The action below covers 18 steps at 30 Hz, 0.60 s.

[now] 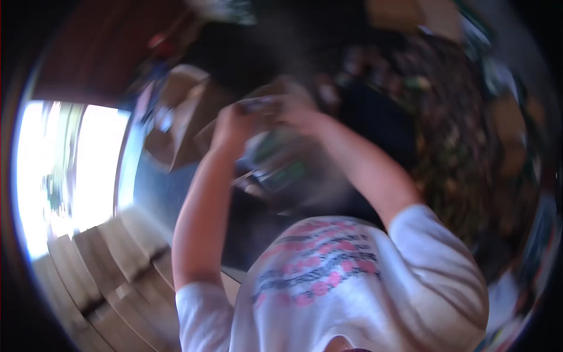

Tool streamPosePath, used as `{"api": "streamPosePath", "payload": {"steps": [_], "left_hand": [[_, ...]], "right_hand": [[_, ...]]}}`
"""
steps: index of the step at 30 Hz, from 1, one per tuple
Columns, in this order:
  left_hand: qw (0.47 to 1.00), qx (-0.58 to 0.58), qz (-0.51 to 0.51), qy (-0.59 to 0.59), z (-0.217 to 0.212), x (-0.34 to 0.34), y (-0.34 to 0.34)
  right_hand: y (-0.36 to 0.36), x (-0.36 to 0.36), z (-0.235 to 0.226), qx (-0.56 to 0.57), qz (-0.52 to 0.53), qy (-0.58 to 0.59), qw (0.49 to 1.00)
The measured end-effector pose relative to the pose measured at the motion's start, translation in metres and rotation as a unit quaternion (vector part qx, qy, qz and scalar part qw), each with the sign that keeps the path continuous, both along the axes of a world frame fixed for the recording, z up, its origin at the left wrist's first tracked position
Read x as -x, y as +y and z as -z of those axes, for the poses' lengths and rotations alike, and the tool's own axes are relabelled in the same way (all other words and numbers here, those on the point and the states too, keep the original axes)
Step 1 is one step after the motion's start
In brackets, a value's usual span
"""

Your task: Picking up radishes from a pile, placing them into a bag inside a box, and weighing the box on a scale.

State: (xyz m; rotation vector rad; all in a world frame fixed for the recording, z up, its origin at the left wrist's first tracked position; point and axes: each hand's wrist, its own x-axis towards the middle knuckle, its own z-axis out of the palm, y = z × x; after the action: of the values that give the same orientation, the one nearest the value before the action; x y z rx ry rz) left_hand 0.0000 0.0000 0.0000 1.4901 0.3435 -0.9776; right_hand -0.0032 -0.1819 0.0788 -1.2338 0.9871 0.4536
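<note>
While blur is hiding the grip, left hand [236,122] and right hand [300,115] are apparently handling a brown item [268,90], next probably needing steadying.

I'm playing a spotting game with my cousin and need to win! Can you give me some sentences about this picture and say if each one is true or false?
1. The person's shirt is white with pink and dark print. True.
2. The bright window is on the right of the picture. False: the bright window is on the left.
3. A brown cardboard box is to the left of the left hand. True.
4. The right hand wears a thick glove. False: the right hand is bare.
5. The picture is blurry around the hands. True.
</note>
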Motion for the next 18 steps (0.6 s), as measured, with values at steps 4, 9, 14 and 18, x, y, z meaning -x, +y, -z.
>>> {"api": "streamPosePath", "payload": {"steps": [4, 9, 14, 18], "left_hand": [[0.965, 0.242, 0.057, -0.081, -0.008, -0.129, 0.034], [0.934, -0.03, 0.3, -0.194, -0.049, -0.178, 0.039], [0.984, 0.002, 0.172, 0.054, -0.033, -0.19, 0.078], [0.992, -0.054, 0.082, 0.076, 0.001, -0.163, 0.089]], "right_hand": [[0.02, -0.081, 0.069, -0.017, -0.215, -0.203, 0.955], [0.059, -0.154, 0.169, -0.261, -0.194, -0.278, 0.904], [0.082, -0.158, 0.155, -0.014, -0.446, -0.304, 0.842], [0.076, -0.152, 0.131, 0.14, -0.499, -0.336, 0.787]]}}
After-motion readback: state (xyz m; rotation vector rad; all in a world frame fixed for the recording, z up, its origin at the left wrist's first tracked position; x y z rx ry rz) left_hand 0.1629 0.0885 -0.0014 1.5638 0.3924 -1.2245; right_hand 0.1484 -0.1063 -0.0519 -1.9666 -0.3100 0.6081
